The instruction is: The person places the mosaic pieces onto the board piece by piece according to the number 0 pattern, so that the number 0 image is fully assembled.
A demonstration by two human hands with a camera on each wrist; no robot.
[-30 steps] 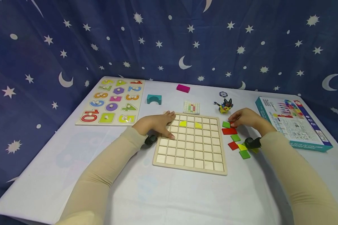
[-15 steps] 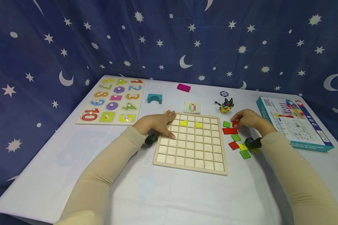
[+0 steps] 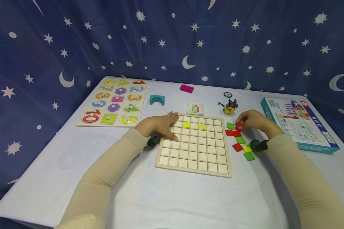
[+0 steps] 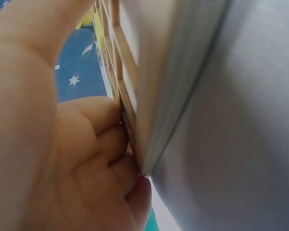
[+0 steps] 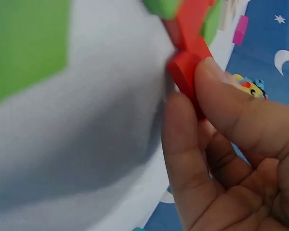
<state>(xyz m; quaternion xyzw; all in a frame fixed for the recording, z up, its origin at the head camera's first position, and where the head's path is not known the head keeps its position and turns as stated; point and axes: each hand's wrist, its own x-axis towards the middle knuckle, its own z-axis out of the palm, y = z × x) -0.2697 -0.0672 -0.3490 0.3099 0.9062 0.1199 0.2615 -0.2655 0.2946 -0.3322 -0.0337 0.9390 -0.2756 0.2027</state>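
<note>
A wooden grid board (image 3: pixel 193 174) lies on the white table, with two yellow quarter-round tiles (image 3: pixel 186 124) in its upper cells. My left hand (image 3: pixel 160 125) rests on the board's upper left edge, thumb spread over the cells. In the left wrist view the fingers (image 4: pixel 94 144) lie along the frame. Right of the board, my right hand (image 3: pixel 250 121) pinches a red square tile (image 5: pixel 185 70) between thumb and forefinger. Just below it lie two red tiles (image 3: pixel 230 133) side by side. Green tiles (image 3: pixel 240 140), another red tile (image 3: pixel 237 147) and yellow ones (image 3: pixel 246 149) lie nearer.
Behind the board sits a small pattern card (image 3: pixel 195 108). A teal arch block (image 3: pixel 157 100), a magenta block (image 3: pixel 186 88), a toy figure (image 3: pixel 230 107) and a chip (image 3: pixel 227 94) stand farther back. A number puzzle (image 3: pixel 113 103) lies left, a game box (image 3: pixel 299 124) right.
My right hand has drawn the red tile slightly to the right, away from the green tile beside it. The two red tiles below have shifted a little apart. The left hand stays put.
</note>
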